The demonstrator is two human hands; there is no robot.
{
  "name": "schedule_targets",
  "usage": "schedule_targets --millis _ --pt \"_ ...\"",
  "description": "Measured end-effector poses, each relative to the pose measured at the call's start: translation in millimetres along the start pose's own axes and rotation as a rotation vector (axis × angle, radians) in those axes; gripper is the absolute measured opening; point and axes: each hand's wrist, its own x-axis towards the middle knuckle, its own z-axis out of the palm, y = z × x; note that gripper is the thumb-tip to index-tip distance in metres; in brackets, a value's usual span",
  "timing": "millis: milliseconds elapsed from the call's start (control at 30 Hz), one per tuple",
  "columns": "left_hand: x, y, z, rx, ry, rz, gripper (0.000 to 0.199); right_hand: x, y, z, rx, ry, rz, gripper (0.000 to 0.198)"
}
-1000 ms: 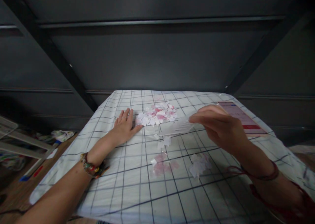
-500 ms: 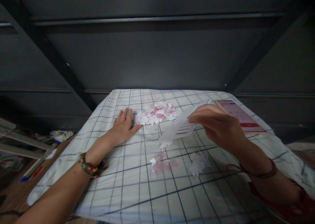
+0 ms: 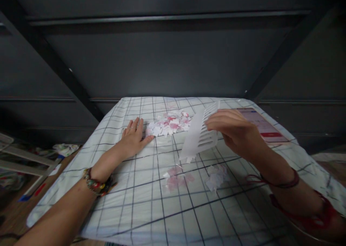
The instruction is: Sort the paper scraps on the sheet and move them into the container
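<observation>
My right hand (image 3: 235, 132) grips a white wide-toothed comb (image 3: 193, 134), holding it tilted above the table. A few white paper scraps (image 3: 190, 159) show at the comb's lower end; whether they cling to it I cannot tell. My left hand (image 3: 132, 139) lies flat with fingers spread, its thumb beside a heap of torn white and pink paper pieces (image 3: 170, 124). Closer to me on the cloth are a small group of pinkish scraps (image 3: 177, 180) and a clump of white scraps (image 3: 217, 177).
A white cloth with a dark grid (image 3: 129, 199) covers the table. Right of my right hand lies a phone (image 3: 266, 127) with its screen lit. A dark panelled wall (image 3: 162, 62) rises behind the table. At the left stands a pale metal frame (image 3: 29, 159) on the floor.
My right hand has turned the comb more upright, so its broad side and teeth now face me. The left hand stays flat in place.
</observation>
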Motion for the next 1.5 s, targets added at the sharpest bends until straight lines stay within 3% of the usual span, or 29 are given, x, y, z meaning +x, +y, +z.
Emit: schedule_targets --millis 167,333,433,600,800,1000,1100,1333,1500 --pt "-1 3 -3 -0.011 -0.019 -0.025 0.086 -5 5 -10 0.025 -0.116 0.04 0.038" --pt "0 2 -3 -0.007 -0.014 -0.01 0.084 -5 7 -22 -0.011 -0.043 0.033 0.038" --pt "0 1 -2 -0.043 0.024 0.035 0.083 -5 5 -22 -0.035 -0.066 0.055 0.036" --pt "-4 4 -6 -0.109 0.111 0.262 0.084 -11 9 -29 0.022 -0.167 0.109 0.037" --pt "-11 15 -13 -0.114 0.09 0.663 0.082 -10 9 -36 0.033 -0.113 0.105 0.037" --pt "-13 19 -19 -0.113 0.086 0.83 0.057 -13 11 -43 0.022 -0.203 0.125 0.033" --pt "-13 22 -23 -0.102 0.076 0.888 0.047 -14 11 -48 0.003 -0.169 0.133 0.03" --pt "-12 23 -22 -0.091 0.113 0.891 0.043 -12 6 -54 -0.023 -0.256 0.145 0.03" --pt "-8 20 -21 -0.104 0.183 0.791 0.036 -12 5 -58 -0.119 -0.163 0.088 0.029"
